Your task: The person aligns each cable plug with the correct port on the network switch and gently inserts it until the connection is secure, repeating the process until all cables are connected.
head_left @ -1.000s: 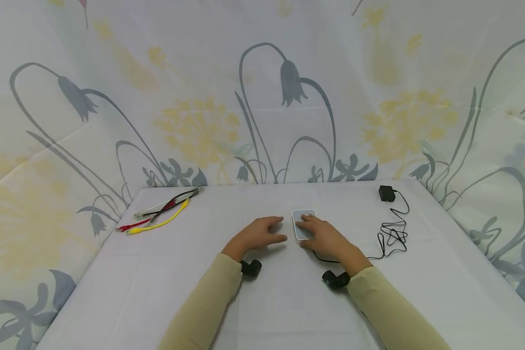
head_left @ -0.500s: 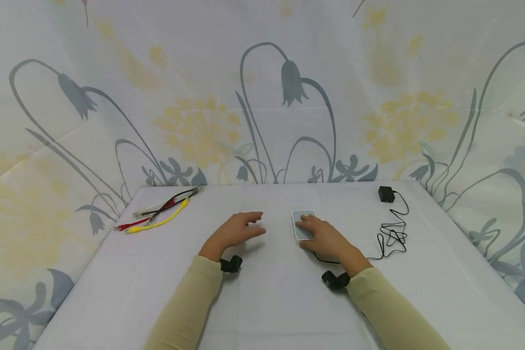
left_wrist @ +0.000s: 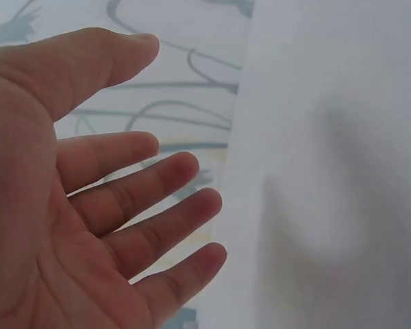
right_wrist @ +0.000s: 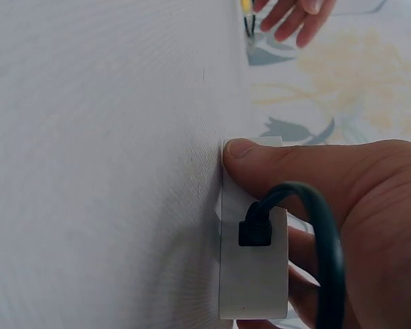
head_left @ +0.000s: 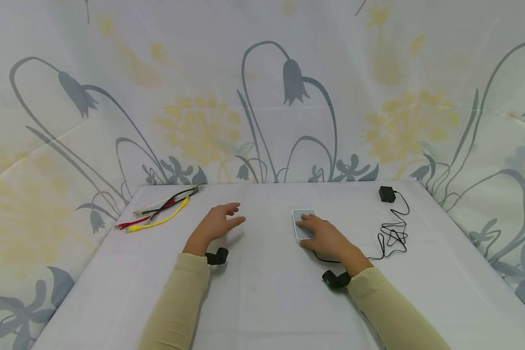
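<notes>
My right hand (head_left: 327, 238) holds a flat white box with a grey top (head_left: 303, 233) on the table. Its fingers lie over the top and the thumb presses the near side. In the right wrist view, a black plug sits in a port on that side of the white box (right_wrist: 246, 288), with its dark cable (right_wrist: 331, 274) curving away. My left hand (head_left: 213, 224) is above the table to the left, holding nothing. Its fingers are spread and slightly bent, palm visible in the left wrist view.
Several network cables lie at the back left, among them a yellow cable (head_left: 164, 221) and a red one (head_left: 133, 224). At the back right is a black power adapter (head_left: 387, 194) with a tangled thin black cord (head_left: 393, 233). A flowered cloth (head_left: 262, 121) hangs behind the white table (head_left: 267, 301).
My left hand has moved away from the white box, leftward and a little toward the back. The right hand and the box have stayed in place.
</notes>
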Demonstrator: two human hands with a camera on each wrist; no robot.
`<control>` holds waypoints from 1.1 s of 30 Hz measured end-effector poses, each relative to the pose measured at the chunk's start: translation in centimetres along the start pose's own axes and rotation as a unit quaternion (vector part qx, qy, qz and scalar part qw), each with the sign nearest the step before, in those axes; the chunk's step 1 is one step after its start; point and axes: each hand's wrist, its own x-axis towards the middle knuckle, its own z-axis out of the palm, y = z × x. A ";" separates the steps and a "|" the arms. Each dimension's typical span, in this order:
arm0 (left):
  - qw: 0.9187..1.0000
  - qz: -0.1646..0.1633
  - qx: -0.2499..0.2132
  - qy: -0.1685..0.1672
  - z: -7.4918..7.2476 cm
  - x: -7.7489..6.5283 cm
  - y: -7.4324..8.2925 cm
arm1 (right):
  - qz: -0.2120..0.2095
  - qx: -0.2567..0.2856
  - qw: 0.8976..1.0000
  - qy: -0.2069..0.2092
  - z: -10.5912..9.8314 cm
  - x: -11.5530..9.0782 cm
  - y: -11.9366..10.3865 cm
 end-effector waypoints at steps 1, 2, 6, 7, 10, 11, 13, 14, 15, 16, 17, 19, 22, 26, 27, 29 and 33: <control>1.000 -0.002 0.004 0.004 -0.2 0.0 -0.2 | -0.001 -0.001 1.000 0.001 0.0 0.0 0.0; 1.000 -0.005 0.008 0.007 -0.3 0.0 -0.5 | -0.002 -0.001 1.000 0.003 0.0 0.0 0.1; 0.999 -0.021 0.017 0.018 -0.9 -0.1 -1.3 | -0.004 -0.004 1.000 0.007 0.0 0.0 0.1; 0.999 -0.025 0.019 0.021 -1.1 -0.1 -1.5 | -0.003 -0.004 1.000 0.007 0.1 0.0 0.1; 0.999 -0.042 0.016 0.030 -1.7 -0.3 -2.0 | 0.000 -0.001 1.000 0.006 0.1 -0.1 0.1; 0.998 -0.047 0.017 0.032 -1.9 -0.4 -2.1 | 0.002 0.000 1.000 0.006 0.1 -0.1 0.1; 0.998 -0.054 0.020 0.039 -2.3 -0.5 -2.5 | 0.003 0.003 1.000 0.006 0.1 -0.1 0.1; 0.997 -0.058 0.021 0.042 -2.5 -0.6 -2.6 | 0.003 0.003 1.000 0.007 0.1 -0.1 0.1; 0.997 -0.063 0.020 0.044 -2.7 -0.7 -2.7 | 0.004 0.005 1.000 0.007 0.2 -0.1 0.1; 0.996 -0.066 0.022 0.048 -2.9 -0.8 -2.9 | 0.005 0.006 1.000 0.007 0.1 -0.1 0.1; 0.996 -0.069 0.022 0.051 -3.0 -0.8 -3.0 | 0.006 0.007 1.000 0.007 0.1 -0.1 0.1; 0.995 -0.076 0.020 0.056 -3.3 -1.0 -3.2 | 0.003 0.003 1.000 0.008 0.1 -0.1 0.1; 0.994 -0.085 0.018 0.061 -3.6 -1.2 -3.6 | 0.003 0.001 1.000 0.008 0.1 0.0 0.2; 0.993 -0.092 0.020 0.070 -4.1 -1.4 -4.0 | 0.006 -0.001 1.000 0.007 0.0 0.0 0.1; 0.993 -0.094 0.020 0.074 -4.2 -1.5 -4.2 | 0.008 0.000 1.000 0.008 0.0 0.0 0.1; 0.992 -0.098 0.021 0.080 -4.5 -1.6 -4.5 | 0.007 -0.001 1.000 0.008 0.0 0.0 0.1; 0.990 -0.102 0.030 0.091 -4.9 -1.8 -5.3 | 0.006 0.000 1.000 0.008 0.0 0.0 0.0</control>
